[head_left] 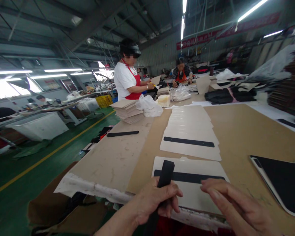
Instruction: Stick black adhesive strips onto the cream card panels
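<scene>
While the left hand point(154, 195) pinches black strips point(166, 172) between thumb and fingers, the right hand point(236, 203), fingers bent close together, is at the right end of the flat strip point(190, 177) on the near board point(195, 196).

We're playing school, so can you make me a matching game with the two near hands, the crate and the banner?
1. Left hand
2. Right hand
3. Crate
4. Banner

A. Yellow
B. By the right end of the nearest card's strip
C. Red, high at the back
D. Clasping black material

Pairs: 1-D, 2-B, 3-A, 4-C
</scene>
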The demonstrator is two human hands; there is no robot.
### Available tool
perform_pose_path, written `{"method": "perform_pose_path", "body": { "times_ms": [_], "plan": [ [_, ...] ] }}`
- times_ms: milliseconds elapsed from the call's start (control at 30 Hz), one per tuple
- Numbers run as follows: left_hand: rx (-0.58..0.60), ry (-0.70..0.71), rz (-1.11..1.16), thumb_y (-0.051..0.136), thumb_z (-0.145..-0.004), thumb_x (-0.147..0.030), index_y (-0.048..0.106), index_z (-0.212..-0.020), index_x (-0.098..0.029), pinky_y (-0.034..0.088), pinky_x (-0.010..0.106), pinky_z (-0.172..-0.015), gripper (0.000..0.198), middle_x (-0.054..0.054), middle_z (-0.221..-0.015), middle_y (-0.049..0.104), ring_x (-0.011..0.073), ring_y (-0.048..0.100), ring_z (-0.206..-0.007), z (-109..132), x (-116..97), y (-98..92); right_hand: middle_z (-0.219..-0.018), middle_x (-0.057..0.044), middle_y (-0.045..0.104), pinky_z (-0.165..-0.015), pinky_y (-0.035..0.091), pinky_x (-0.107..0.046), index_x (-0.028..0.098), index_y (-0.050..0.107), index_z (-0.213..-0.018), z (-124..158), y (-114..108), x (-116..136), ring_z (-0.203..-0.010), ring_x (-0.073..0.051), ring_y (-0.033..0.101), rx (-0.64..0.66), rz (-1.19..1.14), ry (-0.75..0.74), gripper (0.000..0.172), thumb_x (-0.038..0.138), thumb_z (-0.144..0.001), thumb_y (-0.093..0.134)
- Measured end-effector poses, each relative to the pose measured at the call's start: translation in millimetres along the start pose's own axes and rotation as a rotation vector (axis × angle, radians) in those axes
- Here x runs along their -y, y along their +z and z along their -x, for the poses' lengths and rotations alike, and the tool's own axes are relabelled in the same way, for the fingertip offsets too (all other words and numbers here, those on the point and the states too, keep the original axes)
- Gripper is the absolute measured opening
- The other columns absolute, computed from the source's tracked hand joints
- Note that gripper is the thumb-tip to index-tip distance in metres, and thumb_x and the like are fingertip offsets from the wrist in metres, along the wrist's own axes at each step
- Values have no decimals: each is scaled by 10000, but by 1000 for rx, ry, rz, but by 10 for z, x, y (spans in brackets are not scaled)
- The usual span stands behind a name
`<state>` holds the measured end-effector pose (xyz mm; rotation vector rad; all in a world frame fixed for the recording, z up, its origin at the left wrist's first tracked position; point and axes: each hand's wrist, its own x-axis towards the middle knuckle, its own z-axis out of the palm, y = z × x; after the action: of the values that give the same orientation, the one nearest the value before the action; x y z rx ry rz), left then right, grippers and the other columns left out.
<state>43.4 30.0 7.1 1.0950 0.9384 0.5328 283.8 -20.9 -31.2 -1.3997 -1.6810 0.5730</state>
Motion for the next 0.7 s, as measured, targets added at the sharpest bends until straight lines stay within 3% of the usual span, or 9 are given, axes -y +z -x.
{"method": "perform_pose_path", "body": {
  "times_ms": [133, 267, 333, 467, 567, 633, 700],
  "plan": [
    [75, 27, 43, 724, -755, -596, 646, -859, -114, 275, 166, -382, 500, 30, -607, 646, 66, 497, -412, -85, 61, 97, -1290, -87, 671, -917, 568, -320, 236, 570, -1382, -182, 216, 264, -1119, -220, 669, 112, -202, 134, 547, 550, -948, 460],
    [80, 51, 25, 754, -757, -556, 651, -1018, -118, 314, 148, -390, 521, 10, -612, 645, 60, 506, -408, -91, 49, 168, -1374, -104, 611, -1001, 524, -381, 197, 513, -1444, -230, 328, 393, -1216, -244, 614, 185, -365, 178, 653, 603, -940, 425],
    [60, 43, 8, 766, -753, -541, 645, -1053, -126, 336, 146, -401, 527, 8, -621, 649, 61, 514, -414, -95, 48, 190, -1371, -98, 614, -1036, 497, -385, 201, 520, -1442, -222, 341, 395, -1232, -247, 602, 185, -378, 178, 650, 603, -940, 429],
    [-11, 39, -3, 763, -735, -571, 628, -781, -112, 324, 149, -394, 480, 15, -590, 618, 57, 500, -411, -128, 72, 215, -1358, -89, 625, -1065, 473, -386, 215, 540, -1430, -177, 359, 298, -1244, -253, 592, 143, -305, 161, 585, 547, -957, 448],
    [-34, 37, 21, 771, -714, -580, 602, -730, -119, 313, 154, -389, 491, 18, -592, 617, 59, 499, -411, -157, 84, 239, -1377, -74, 613, -1077, 460, -379, 237, 587, -1384, -141, 361, 269, -1274, -258, 564, 62, -267, 115, 515, 499, -949, 501],
    [-41, 35, 31, 784, -698, -571, 607, -722, -118, 324, 156, -393, 487, 12, -575, 606, 59, 493, -407, -171, 86, 259, -1310, -64, 659, -1026, 497, -342, 260, 653, -1292, -132, 344, 313, -1205, -254, 609, 23, -311, 106, 446, 491, -922, 560],
    [-44, 30, 48, 808, -675, -539, 636, -762, -114, 350, 159, -402, 467, -1, -564, 599, 59, 487, -405, -180, 91, 278, -1073, -50, 740, -865, 561, -291, 271, 713, -1133, -142, 317, 374, -985, -230, 688, 37, -434, 179, 358, 510, -885, 614]
  ]
}}
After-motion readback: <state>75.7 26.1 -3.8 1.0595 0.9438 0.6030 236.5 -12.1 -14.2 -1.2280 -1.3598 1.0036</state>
